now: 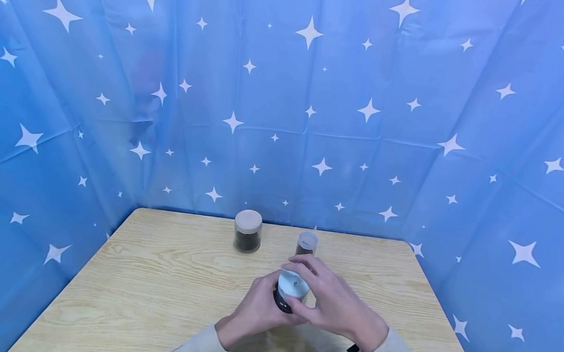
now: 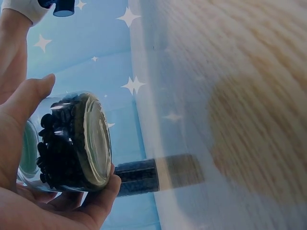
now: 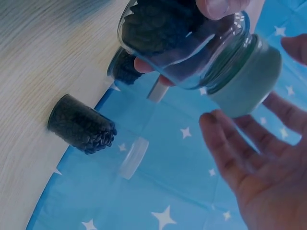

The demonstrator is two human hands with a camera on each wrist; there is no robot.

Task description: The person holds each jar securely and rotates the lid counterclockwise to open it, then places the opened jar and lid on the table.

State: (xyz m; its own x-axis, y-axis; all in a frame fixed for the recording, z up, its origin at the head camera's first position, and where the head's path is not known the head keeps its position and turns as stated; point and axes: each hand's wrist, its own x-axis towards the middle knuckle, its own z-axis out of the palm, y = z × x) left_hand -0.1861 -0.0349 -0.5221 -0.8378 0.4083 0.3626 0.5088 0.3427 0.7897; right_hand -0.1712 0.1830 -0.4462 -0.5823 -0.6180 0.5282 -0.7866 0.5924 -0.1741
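My left hand grips a clear glass jar of dark bean-like pieces, its fingers wrapped about the side. A pale green lid sits on the jar, which is held tilted in the right wrist view. Around this lid, my right hand spreads its loosely bent fingers and thumb. In the right wrist view, small gaps show between the lid and the thumb and nearest fingertip. The head view hides most of the jar behind both hands.
Just beyond the hands stands a slim clear jar with dark contents and a translucent lid. Further left at the back is a wider jar with a whitish lid. A star-patterned blue curtain borders the wooden table.
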